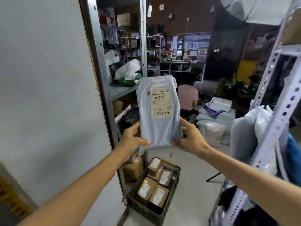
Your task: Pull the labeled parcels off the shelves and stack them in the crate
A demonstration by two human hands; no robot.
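Observation:
I hold a grey plastic mailer parcel (160, 128) upright in front of me, its label with a barcode and handwriting facing me. My left hand (132, 138) grips its lower left edge, thumb on the front. My right hand (190, 136) grips its lower right edge the same way. Below on the floor stands a dark crate (141, 207) holding several brown cardboard parcels (158, 195) with white labels.
A metal shelf unit (120, 91) stands on the left with bags (127, 69) and boxes on it, beside a large white panel (48, 79). A perforated shelf post (275, 115) and bagged parcels (250, 128) are on the right. A seated person (188, 98) and heaped mailers (216, 110) lie ahead.

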